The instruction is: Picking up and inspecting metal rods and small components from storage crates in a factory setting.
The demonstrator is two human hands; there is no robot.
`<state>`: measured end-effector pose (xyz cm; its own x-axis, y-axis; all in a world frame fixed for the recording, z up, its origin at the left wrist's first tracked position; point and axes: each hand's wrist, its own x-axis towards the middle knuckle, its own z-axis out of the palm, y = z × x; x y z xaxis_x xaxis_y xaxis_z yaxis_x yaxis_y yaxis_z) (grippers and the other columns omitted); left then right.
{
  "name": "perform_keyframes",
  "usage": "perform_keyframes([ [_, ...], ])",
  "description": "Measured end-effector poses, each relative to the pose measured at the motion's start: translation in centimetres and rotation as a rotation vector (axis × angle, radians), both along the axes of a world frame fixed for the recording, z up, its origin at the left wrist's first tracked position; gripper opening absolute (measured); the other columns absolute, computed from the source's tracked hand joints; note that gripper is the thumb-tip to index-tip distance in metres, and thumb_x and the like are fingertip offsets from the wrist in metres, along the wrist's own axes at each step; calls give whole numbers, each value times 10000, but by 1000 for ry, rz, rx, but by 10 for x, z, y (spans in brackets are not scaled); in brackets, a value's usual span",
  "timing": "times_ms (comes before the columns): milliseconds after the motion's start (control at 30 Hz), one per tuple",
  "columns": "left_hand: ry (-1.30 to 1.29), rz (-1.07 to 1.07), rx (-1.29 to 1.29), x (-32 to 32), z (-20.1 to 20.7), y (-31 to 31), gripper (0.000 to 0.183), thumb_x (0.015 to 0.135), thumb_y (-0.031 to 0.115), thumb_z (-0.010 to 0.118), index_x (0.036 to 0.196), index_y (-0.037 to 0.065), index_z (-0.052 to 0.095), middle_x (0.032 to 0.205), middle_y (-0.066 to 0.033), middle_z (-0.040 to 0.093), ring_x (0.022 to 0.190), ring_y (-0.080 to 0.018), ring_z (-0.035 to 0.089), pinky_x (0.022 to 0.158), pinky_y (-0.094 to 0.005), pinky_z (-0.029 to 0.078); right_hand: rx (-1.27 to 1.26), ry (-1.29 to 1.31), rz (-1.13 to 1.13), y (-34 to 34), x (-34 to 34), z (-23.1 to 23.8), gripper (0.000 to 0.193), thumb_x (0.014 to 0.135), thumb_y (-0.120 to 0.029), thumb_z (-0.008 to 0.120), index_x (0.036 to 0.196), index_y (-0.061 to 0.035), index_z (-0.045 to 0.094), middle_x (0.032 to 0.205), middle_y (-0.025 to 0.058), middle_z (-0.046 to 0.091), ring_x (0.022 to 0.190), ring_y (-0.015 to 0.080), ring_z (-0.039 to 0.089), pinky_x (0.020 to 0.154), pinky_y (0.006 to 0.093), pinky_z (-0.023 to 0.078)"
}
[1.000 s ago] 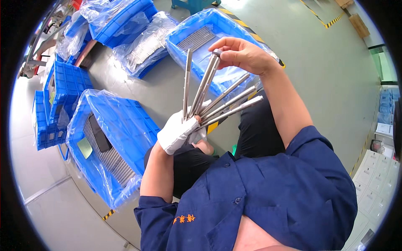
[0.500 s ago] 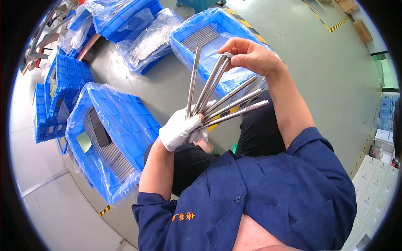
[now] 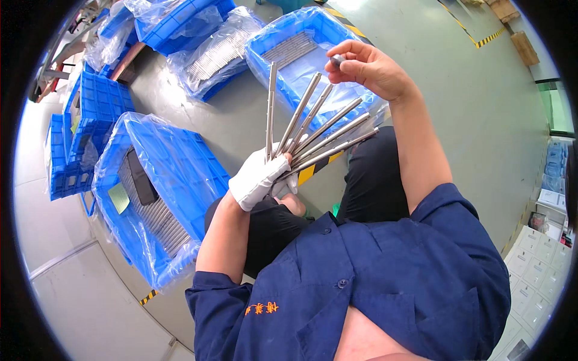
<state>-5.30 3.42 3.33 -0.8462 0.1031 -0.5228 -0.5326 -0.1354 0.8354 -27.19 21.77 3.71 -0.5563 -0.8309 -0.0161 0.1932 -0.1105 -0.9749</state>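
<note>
My left hand [image 3: 256, 182], in a white glove, is closed around the lower ends of several slim metal rods [image 3: 299, 113]. The rods spread like a fan, their free ends pointing up and to the right. Just beyond those ends is my bare right hand [image 3: 382, 73], pinching a small dark grey rounded piece [image 3: 338, 61] between thumb and fingers. A narrow gap separates this piece from the nearest rod tips. Its exact kind cannot be made out.
Ahead stands a plastic-lined blue crate [image 3: 256, 57] with rows of rods. Another lined crate [image 3: 201, 157] at left holds rods, a dark flat rectangular object [image 3: 141, 178] and a pale yellow note [image 3: 119, 199]. More blue crates [image 3: 102, 105] are stacked at far left.
My right hand has moved slightly up and right, taking the small grey piece away from the rod tips. The rods in my left hand have shifted a little and fan more evenly.
</note>
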Motion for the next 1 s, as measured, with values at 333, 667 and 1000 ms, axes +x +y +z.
perform_keyframes([
  [333,-20,-78,17,-3,4,2,350,826,315,526,1024,26,527,598,-55,571,492,-89,493,444,-204,371,-24,44,188,-8,15,6,325,749,-203,656,1018,-58,546,920,96,600,834,158,591,776,280,471],
  [667,4,-76,-8,1,-4,6,436,803,347,553,1063,-3,525,570,-14,498,428,-47,382,385,-192,277,67,127,188,-13,21,10,291,675,-22,677,949,-57,587,892,62,599,903,158,579,770,269,466],
  [1000,-11,-275,-93,0,-5,10,347,789,334,569,940,23,544,594,-21,526,471,-70,437,419,-202,326,21,-62,134,-16,13,0,275,796,-162,598,1024,-22,536,898,102,600,819,180,603,786,298,486],
])
